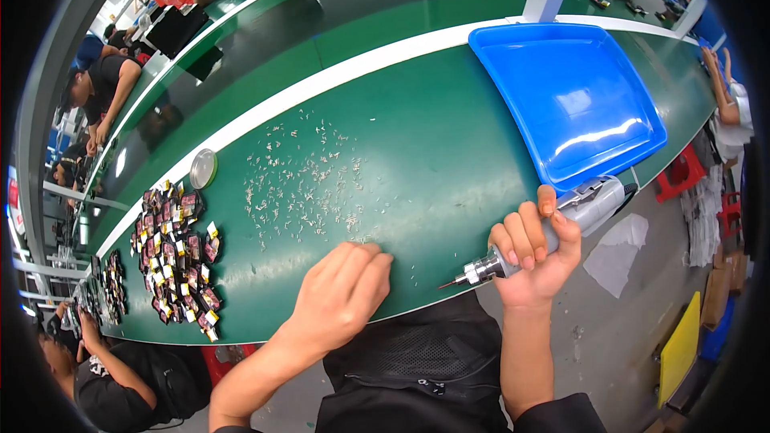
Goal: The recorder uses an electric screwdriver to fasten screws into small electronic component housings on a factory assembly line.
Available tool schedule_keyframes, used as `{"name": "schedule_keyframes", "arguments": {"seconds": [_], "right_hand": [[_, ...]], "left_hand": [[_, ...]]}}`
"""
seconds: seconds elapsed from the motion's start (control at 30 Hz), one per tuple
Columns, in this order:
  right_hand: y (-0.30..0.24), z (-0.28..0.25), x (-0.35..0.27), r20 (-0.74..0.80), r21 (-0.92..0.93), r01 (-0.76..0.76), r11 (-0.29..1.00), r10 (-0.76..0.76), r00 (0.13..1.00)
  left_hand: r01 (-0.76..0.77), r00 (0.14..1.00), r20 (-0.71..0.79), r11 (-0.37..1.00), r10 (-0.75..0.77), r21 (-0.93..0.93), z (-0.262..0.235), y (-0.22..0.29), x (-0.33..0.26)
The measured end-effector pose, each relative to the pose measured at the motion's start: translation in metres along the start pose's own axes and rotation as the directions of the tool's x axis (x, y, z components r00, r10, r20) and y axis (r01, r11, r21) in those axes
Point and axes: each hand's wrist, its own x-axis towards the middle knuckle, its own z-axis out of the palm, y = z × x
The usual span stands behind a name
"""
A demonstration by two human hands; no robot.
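My right hand (536, 250) is wrapped round a silver-grey electric screwdriver (591, 205), holding it lengthwise with its thin bit pointing left, just above the table's near edge. My left hand (341, 293) rests on the green table (433, 168) with its fingers curled together. Whatever those fingertips may hold is hidden from view. Just beyond them lie many tiny pale, silvery pieces (317, 180), probably small screws, scattered loosely across the surface.
Left of the loose pieces is a pile of small black units with yellow and white labels (172, 252). A round metal lid or tin (204, 168) sits behind it. The blue tray (581, 104) stands at the right. Other people work along neighbouring benches.
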Motion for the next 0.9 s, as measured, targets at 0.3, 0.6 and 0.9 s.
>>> {"name": "schedule_keyframes", "arguments": {"seconds": [0.3, 0.6, 0.9], "right_hand": [[0.009, 0.009, 0.001, -0.042, -0.006, -0.017, 1.0, 0.017, 0.999], [0.039, 0.053, -0.031, 0.046, -0.006, 0.01, 1.0, -0.01, 0.999], [0.054, 0.082, -0.05, 0.029, 0.016, 0.056, 0.998, -0.056, 0.998]], "left_hand": [[0.436, 0.868, -0.109, 0.849, -0.484, -0.298, -0.027, 0.021, -0.054], [0.33, 0.794, -0.027, 0.467, -0.607, -0.82, -0.023, 0.047, -0.062], [0.177, 0.77, 0.177, -0.061, -0.613, -0.982, -0.025, 0.057, -0.066]]}}
